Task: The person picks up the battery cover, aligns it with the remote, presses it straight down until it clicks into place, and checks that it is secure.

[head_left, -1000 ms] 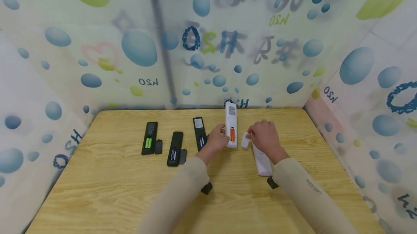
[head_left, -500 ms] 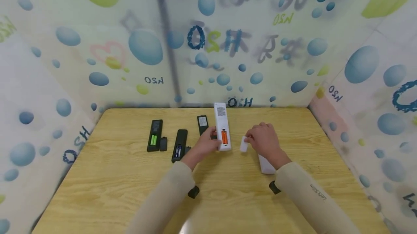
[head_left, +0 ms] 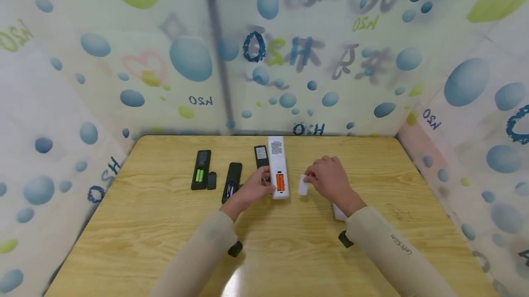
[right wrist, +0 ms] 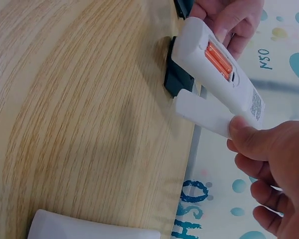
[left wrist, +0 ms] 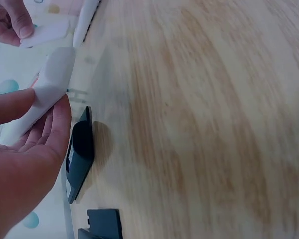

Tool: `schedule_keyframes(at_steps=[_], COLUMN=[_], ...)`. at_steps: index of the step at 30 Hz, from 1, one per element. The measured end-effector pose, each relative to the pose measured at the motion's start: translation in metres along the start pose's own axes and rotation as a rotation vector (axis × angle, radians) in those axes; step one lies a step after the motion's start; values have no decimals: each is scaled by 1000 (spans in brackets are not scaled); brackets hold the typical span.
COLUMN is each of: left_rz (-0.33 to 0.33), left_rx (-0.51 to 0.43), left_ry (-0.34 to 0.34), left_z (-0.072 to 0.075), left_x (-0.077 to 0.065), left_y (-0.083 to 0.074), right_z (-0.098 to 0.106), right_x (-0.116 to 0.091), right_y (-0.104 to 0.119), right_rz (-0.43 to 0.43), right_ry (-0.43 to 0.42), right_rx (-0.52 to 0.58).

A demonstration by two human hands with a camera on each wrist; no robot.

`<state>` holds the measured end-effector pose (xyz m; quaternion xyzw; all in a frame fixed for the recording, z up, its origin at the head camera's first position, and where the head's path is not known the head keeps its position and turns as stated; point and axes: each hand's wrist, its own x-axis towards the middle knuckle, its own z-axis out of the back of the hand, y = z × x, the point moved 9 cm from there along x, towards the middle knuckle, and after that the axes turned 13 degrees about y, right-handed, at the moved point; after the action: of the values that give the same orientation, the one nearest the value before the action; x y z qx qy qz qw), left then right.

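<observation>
A white remote control point(head_left: 278, 159) is held above the table by my left hand point(head_left: 253, 187), thumb on one side and fingers curled beneath it. Its back faces up, with two orange batteries point(right wrist: 219, 59) in the uncovered compartment. To its right, my right hand point(head_left: 329, 178) pinches a white battery cover point(right wrist: 204, 113) by one end between thumb and fingers. The cover is apart from the remote. Another white remote point(right wrist: 89, 228) lies on the table, mostly hidden under my right forearm in the head view.
On the wooden table point(head_left: 281, 246) lie black remotes: one with green batteries point(head_left: 201, 168), one with dark blue batteries point(head_left: 233, 182), and one point(head_left: 261, 155) partly behind the held remote. A black cover point(head_left: 211, 180) lies beside the first. Patterned curtains surround the table.
The left hand has carried the white remote leftward, so it now partly covers a black remote. The right hand has moved a little left with the cover. The head view has shifted slightly.
</observation>
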<state>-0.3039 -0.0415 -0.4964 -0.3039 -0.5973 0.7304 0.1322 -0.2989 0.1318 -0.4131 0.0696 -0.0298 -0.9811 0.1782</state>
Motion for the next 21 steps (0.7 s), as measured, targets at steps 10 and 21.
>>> schedule_keyframes(at_steps=[10, 21], left_rz=[-11, 32], left_rx=[124, 167], left_ry=[34, 49], left_z=[-9, -13], left_x=[-2, 0], left_y=[5, 13], right_z=[-3, -9], right_x=[-5, -9], right_y=[2, 3], right_rz=[62, 86], right_ry=[-10, -8], right_rx=[12, 35])
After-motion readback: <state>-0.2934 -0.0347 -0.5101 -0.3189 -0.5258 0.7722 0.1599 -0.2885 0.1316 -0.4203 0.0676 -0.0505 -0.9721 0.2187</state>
